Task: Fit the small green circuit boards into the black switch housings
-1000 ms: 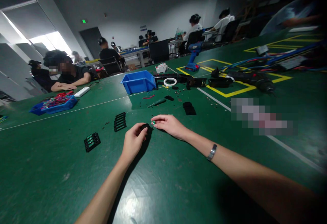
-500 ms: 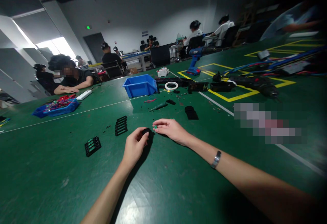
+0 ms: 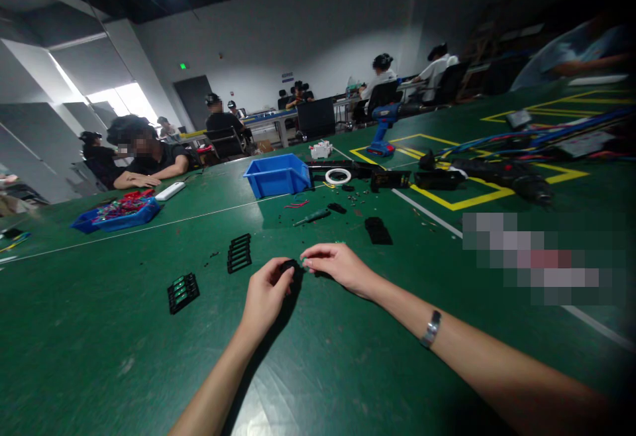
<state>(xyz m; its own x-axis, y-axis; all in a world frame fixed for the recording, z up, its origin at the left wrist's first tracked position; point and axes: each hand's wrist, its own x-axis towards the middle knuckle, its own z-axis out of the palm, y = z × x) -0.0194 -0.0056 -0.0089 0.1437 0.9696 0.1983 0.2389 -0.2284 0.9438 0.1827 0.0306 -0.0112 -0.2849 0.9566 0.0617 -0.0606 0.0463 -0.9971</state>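
Observation:
My left hand [image 3: 268, 290] is closed on a small black plastic part [image 3: 289, 265], mostly hidden by the fingers. Just to its right, my right hand [image 3: 340, 267] pinches a small green piece [image 3: 305, 262] between thumb and fingertips, close to the black part; whether they touch I cannot tell. Left of my hands lies a black slotted frame [image 3: 239, 253]. Farther left, a similar black frame [image 3: 183, 293] has several green pieces set in it. Beyond my right hand is another black plastic part [image 3: 378, 231].
A green-handled screwdriver [image 3: 312, 218], a white ring [image 3: 338, 176] and a blue bin [image 3: 277, 176] lie ahead. Back right are a blue cordless drill [image 3: 382, 131], a black power tool [image 3: 511, 177] and cables [image 3: 561, 132]. Red wires fill a blue tray [image 3: 130, 216] at left, near a seated person [image 3: 149, 158].
The view has shifted slightly, so everything sits a little lower and to the right. The green piece in my right hand has turned and shows less. Both hands keep their holds.

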